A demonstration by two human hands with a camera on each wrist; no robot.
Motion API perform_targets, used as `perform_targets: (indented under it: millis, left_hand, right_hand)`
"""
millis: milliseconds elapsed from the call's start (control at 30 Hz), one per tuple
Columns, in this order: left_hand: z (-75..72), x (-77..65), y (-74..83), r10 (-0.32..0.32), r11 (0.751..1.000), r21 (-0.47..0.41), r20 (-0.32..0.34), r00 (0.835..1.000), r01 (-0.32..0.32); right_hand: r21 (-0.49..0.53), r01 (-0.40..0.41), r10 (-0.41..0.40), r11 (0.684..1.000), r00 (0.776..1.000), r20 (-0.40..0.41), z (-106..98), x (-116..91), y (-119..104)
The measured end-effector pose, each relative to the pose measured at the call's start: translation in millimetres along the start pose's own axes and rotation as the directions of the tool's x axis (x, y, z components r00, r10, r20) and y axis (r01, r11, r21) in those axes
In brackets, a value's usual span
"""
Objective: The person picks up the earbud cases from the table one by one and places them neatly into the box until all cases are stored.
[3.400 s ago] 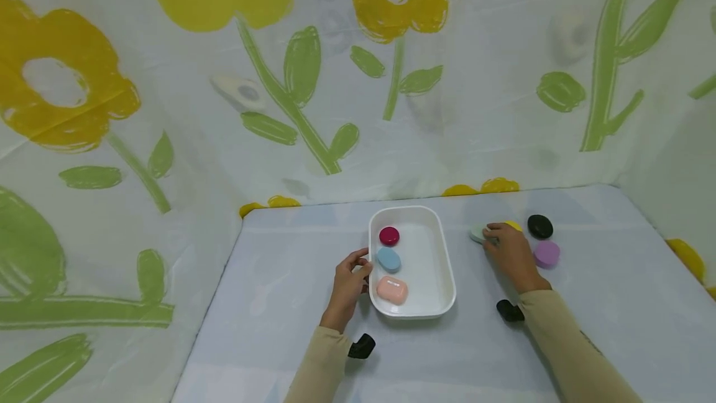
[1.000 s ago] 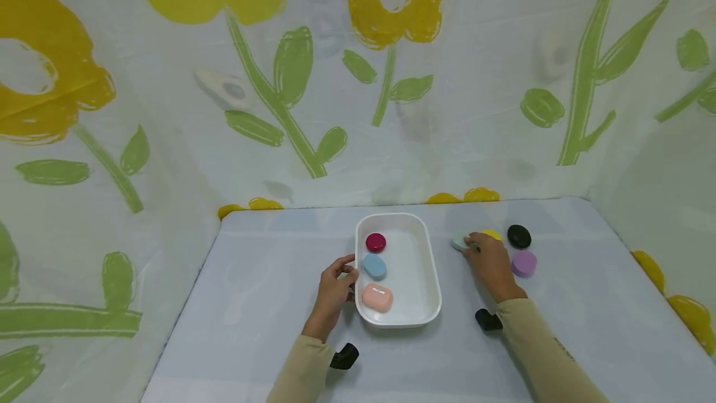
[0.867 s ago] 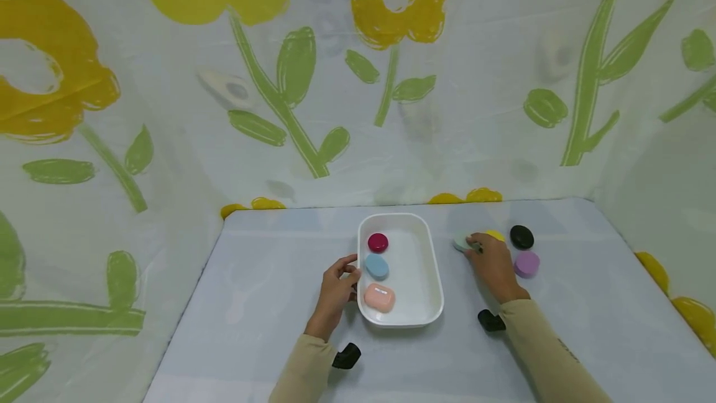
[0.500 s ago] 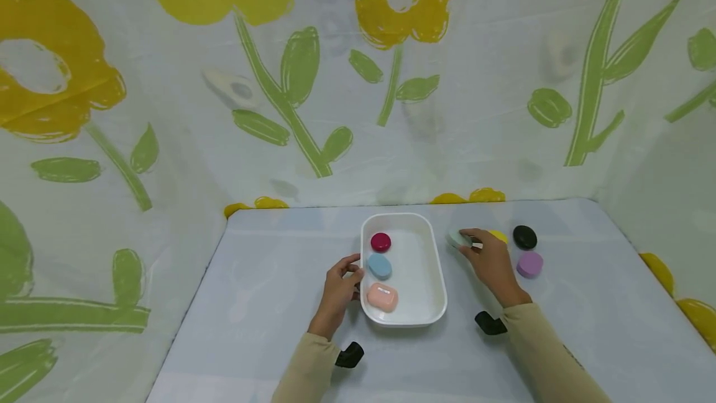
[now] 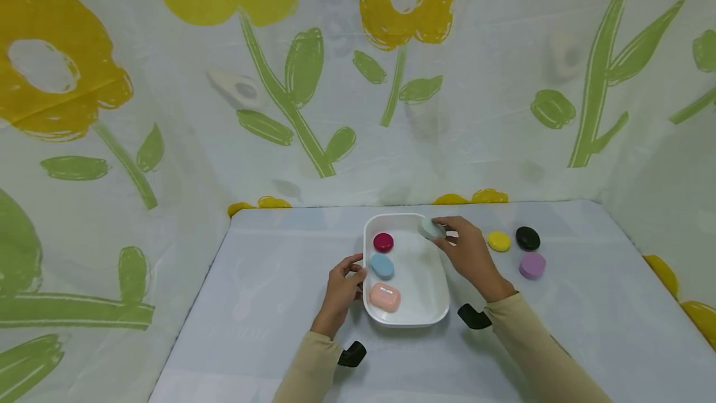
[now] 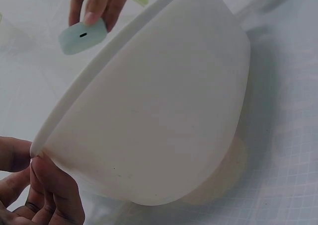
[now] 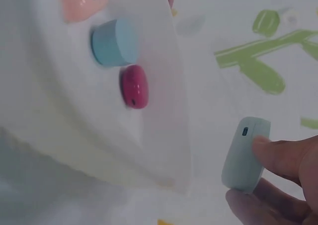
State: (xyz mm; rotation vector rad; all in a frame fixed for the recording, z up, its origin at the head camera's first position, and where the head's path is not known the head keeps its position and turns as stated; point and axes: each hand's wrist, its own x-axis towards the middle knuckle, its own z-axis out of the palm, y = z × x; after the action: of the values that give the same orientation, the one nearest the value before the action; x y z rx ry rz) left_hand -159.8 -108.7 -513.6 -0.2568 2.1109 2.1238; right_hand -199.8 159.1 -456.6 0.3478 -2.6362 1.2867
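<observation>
My right hand (image 5: 468, 257) pinches a pale green earbud case (image 5: 429, 229) over the far right corner of a white tray (image 5: 416, 285). A small dark port shows on the edge of this case (image 7: 246, 155) in the right wrist view. My left hand (image 5: 338, 291) grips the tray's left rim between thumb and fingers. Down the left side of the tray lie a small crimson case (image 5: 383, 242), a light blue oval case (image 5: 382, 265) and a peach-pink case (image 5: 385, 297). The right half of the tray holds nothing.
Right of the tray, a yellow round case (image 5: 499, 241), a black one (image 5: 528, 238) and a purple one (image 5: 532, 265) lie on the pale tabletop (image 5: 268, 303). Behind rises a flower-printed cloth (image 5: 492, 79). A black strap mount (image 5: 474, 316) sits by the right wrist.
My right hand has lifted the pale green case off the table and carried it left to the tray, uncovering the yellow case. The left hand keeps its hold on the rim.
</observation>
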Motion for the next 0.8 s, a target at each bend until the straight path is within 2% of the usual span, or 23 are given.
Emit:
perform_targets:
  millis: [233, 567, 800]
  left_hand:
    - [0.2, 1.3, -2.6, -0.004, 1.0, -0.001, -0.006, 1.0, 0.004]
    - [0.5, 1.5, -2.3, 0.0, 1.0, -0.005, 0.003, 1.0, 0.0]
    - [0.9, -0.9, 0.2, -0.008, 1.0, 0.0, -0.002, 1.0, 0.008]
  right_hand:
    - [-0.034, -0.031, 0.034, 0.999, 0.996, 0.088, 8.5, 14.7, -15.4]
    - [-0.095, 0.002, 0.014, 0.995, 0.986, 0.167, 21.6, 29.6, -19.1]
    - [-0.147, -0.047, 0.08, 0.988, 0.971, 0.225, 31.1, 36.8, -19.2]
